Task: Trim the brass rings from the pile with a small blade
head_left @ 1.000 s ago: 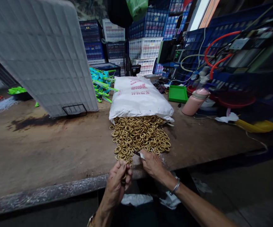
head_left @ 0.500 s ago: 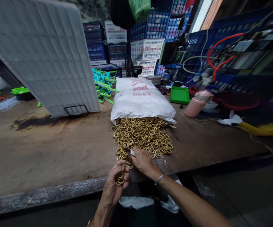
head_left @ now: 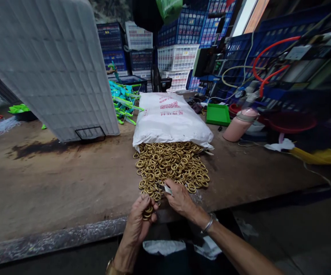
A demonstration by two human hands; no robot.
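A heap of gold-coloured rings (head_left: 165, 164) spills from the mouth of a white printed sack (head_left: 171, 114) onto the table. At the near edge of the heap, my left hand (head_left: 139, 215) is closed around several gold rings (head_left: 147, 212), which show between thumb and fingers. My right hand (head_left: 181, 198) grips a small tool with a white handle and dark, blade-like tip (head_left: 165, 188). That tip points left over the nearest rings; whether it touches them I cannot tell.
A tall white ribbed panel (head_left: 53, 68) stands on the wooden table (head_left: 68, 183) at left. Green and blue plastic pieces (head_left: 122, 101) lie behind it. To the right are a green tray (head_left: 218, 114), a pink bottle (head_left: 239, 125) and red hoses (head_left: 264, 76). Stacked crates (head_left: 176, 57) fill the back.
My right hand has shifted slightly right with the small tool, away from my left hand. My left hand has turned a little and still holds rings.
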